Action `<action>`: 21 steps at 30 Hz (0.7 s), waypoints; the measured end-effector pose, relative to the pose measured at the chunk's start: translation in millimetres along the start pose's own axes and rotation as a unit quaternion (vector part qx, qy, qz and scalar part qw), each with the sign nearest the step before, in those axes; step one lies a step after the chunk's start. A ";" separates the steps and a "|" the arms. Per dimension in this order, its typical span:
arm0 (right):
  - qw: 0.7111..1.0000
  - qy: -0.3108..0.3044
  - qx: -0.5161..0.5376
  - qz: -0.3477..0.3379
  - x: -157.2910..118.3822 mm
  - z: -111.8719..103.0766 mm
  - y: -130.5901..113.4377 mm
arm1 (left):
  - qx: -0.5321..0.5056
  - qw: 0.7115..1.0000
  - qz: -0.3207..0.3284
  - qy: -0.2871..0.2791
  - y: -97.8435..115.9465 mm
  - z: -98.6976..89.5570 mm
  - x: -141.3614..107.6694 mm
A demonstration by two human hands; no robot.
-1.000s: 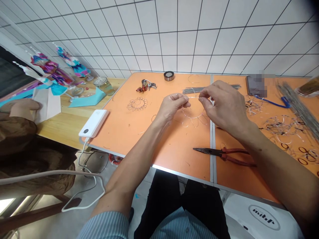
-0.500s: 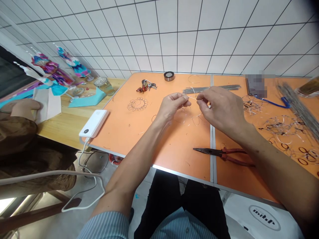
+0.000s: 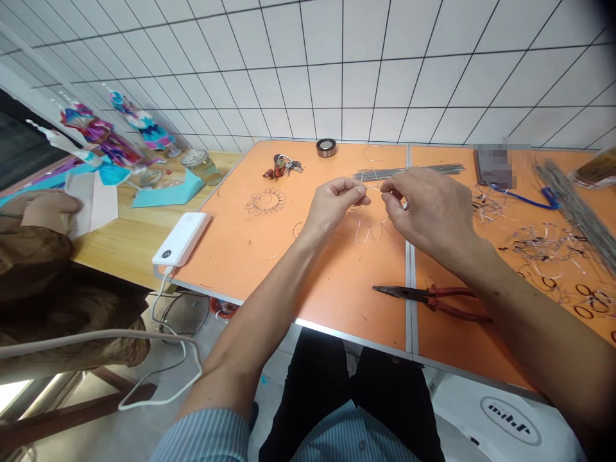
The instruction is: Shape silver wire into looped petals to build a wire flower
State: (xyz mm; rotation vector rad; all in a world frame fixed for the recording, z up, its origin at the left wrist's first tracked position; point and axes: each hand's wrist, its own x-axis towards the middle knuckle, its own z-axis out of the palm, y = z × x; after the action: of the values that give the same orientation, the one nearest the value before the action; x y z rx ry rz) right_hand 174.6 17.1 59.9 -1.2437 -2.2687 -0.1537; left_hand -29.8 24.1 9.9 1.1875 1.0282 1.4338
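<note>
Between the thumb and forefinger of my left hand (image 3: 335,204) a thin wire (image 3: 370,231) is pinched; its looped part hangs below my fingers over the orange table. My right hand (image 3: 423,202) is close by on the right, fingers curled and closed around a part of the same wire, their tips partly hidden. Behind both hands lies a bundle of straight grey wires (image 3: 443,169). Nearer to me, red-handled long-nose pliers (image 3: 423,294) rest across the table's metal seam. A finished-looking ring of looped wire (image 3: 265,201) lies to the left of my left hand.
At the back are a roll of tape (image 3: 326,147) and keys (image 3: 283,167). A white power bank (image 3: 181,239) with a cable sits at the left edge. On the right are a phone (image 3: 491,167), more wire pieces (image 3: 534,242) and thick wire bundles (image 3: 577,205). Another person's arm (image 3: 43,208) is far left.
A short wire end at my left fingertips now points upward rather than across toward my right hand. My right hand has shifted very slightly right. The hanging loops show more clearly.
</note>
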 end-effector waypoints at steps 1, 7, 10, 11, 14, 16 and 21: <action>1.000 0.004 -0.008 -0.005 0.2 0.1 1.2 | 0.007 1.000 0.005 0.001 0.2 0.7 -0.4; 0.996 -0.026 -0.074 -0.034 5.6 -10.4 1.8 | 0.038 0.999 0.028 0.006 -0.2 4.1 -0.6; 0.988 -0.052 -0.128 -0.062 12.6 -18.4 -1.5 | 0.055 0.998 0.031 0.003 -2.1 4.7 -0.1; 0.985 -0.060 -0.144 -0.075 15.9 -20.7 -2.8 | 0.060 0.998 0.029 0.002 -2.7 4.7 0.1; 0.975 -0.094 -0.163 -0.113 28.6 -26.3 -7.2 | 0.063 0.998 0.023 0.001 -3.3 4.2 0.3; 0.972 -0.110 -0.154 -0.139 39.0 -28.6 -10.1 | 0.059 0.998 0.020 0.001 -2.5 3.4 0.2; 0.959 -0.141 -0.147 -0.194 63.8 -30.6 -14.8 | 0.040 0.999 0.020 -0.010 1.4 1.9 -0.3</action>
State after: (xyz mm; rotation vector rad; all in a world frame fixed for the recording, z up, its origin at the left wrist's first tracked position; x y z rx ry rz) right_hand 147.9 45.7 120.6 -0.9899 -2.8052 -0.5023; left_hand -28.2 23.6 11.6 1.2833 1.0609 1.4192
